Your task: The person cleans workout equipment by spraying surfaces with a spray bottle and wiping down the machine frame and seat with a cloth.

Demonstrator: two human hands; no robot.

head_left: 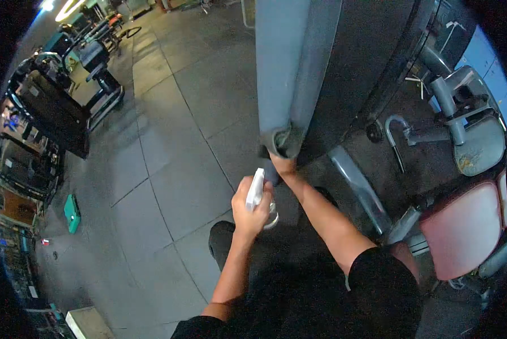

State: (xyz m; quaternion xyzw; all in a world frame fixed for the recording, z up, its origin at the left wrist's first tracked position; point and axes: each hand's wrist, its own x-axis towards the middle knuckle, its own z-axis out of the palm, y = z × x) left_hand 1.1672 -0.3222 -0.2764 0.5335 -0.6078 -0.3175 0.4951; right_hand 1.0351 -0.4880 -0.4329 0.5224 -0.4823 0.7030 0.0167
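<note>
A white spray bottle (256, 191) is held upright in my left hand (248, 210), whose fingers are wrapped round its neck; the lower part of the bottle is mostly hidden. My right hand (283, 164) is at the lower end of a tall grey machine column (290, 68), partly behind its edge. A dark grey cloth-like patch (282, 142) shows at that end, just above the right hand. The right fingers are hidden, so what they hold cannot be made out.
Grey floor tiles (180, 164) lie ahead and left. Exercise machines (50, 107) line the left side, with a green object (71, 213) on the floor. At right are a pink-red seat pad (462, 231), a grey pad (479, 148) and a metal frame bar (360, 189).
</note>
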